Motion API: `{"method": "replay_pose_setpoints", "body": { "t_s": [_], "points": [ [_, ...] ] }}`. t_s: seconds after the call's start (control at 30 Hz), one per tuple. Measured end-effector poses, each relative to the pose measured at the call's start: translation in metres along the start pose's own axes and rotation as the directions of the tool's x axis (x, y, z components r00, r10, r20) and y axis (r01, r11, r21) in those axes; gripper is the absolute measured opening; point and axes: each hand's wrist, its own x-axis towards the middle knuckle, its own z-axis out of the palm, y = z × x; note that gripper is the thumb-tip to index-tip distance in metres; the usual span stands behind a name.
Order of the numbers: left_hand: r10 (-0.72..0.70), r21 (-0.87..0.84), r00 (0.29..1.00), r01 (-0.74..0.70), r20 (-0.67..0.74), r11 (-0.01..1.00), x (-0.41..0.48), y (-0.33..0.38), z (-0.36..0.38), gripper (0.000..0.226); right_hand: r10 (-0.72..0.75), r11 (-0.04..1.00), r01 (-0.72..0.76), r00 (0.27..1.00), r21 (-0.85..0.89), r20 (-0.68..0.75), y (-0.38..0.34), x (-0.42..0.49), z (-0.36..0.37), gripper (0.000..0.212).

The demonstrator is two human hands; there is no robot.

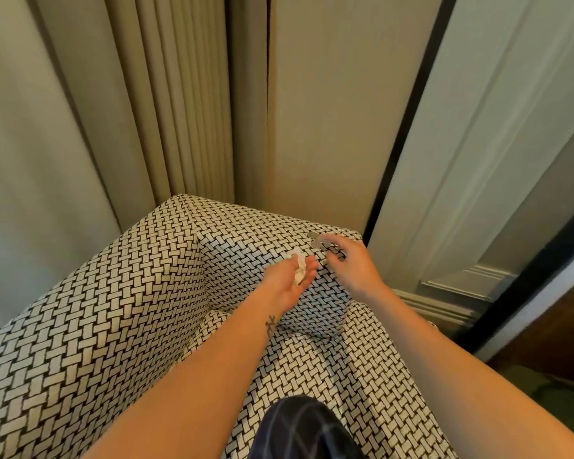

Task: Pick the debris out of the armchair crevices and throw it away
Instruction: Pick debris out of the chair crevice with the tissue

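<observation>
Armchair [113, 293], black-and-white basket-weave cover, stands in a corner between a pleated curtain [80, 111] and a panelled door [478, 160]. The person leans over the seat; a dark checked garment [299, 429] shows at the bottom edge. Both forearms reach forward and converge on the upper inner corner of the chair, where back and side panels meet, which is probably the seam being worked. Left hand [292, 279]: palm up, fingers nearly straight and together, held level just in front of the upholstery. Judged to be serving as a tray, so that collected bits stay in one place until they can be binned. White crumpled wad [299, 268], paper or tissue, lies across the fingers and is not gripped. Right hand [348, 263]: palm down, wrist slightly raised, fingers curled over the chair's top edge, thumb and forefinger reaching toward the left hand. Small grey pieces [316, 241] sit at those fingertips on the top edge; they could be foil or coins, too blurred to tell. Cannot tell whether the fingertips pinch them or only touch. Debris so far: one wad in the left palm, grey bits at the right fingertips. No bin in view.
</observation>
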Motion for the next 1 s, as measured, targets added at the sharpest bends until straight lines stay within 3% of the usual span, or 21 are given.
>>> {"method": "replay_pose_setpoints", "body": {
  "t_s": [0.1,0.33,0.53,0.7,0.87,1.0],
  "points": [
    [-0.007,-0.016,1.0,0.006,-0.002,1.0,0.001,-0.006,0.002,0.03,-0.026,0.983,0.032,0.999,-0.179,0.036,0.008,-0.002,0.008,0.051],
    [-0.045,-0.002,0.999,0.045,0.016,0.999,0.003,-0.013,0.007,0.018,-0.012,0.933,0.043,0.996,-0.357,0.089,0.009,-0.003,0.012,0.053],
    [-0.051,-0.01,0.999,0.051,-0.002,0.999,-0.004,-0.028,0.01,0.025,-0.055,0.988,0.073,0.99,-0.139,0.129,0.019,-0.016,0.003,0.066],
    [-0.12,-0.033,0.991,0.122,0.059,0.992,-0.009,-0.061,0.021,0.03,-0.049,0.999,0.05,0.997,-0.006,0.055,0.037,-0.051,-0.013,0.054],
    [-0.195,-0.014,0.973,0.198,0.127,0.98,-0.012,-0.111,0.039,0.059,-0.012,1.0,0.012,1.0,0.01,0.025,0.071,-0.096,-0.028,0.05],
    [-0.235,0.022,0.953,0.235,0.189,0.972,-0.013,-0.158,0.063,0.065,0.029,1.0,-0.03,1.0,-0.01,-0.004,0.109,-0.131,-0.048,0.045]
  ]
}}
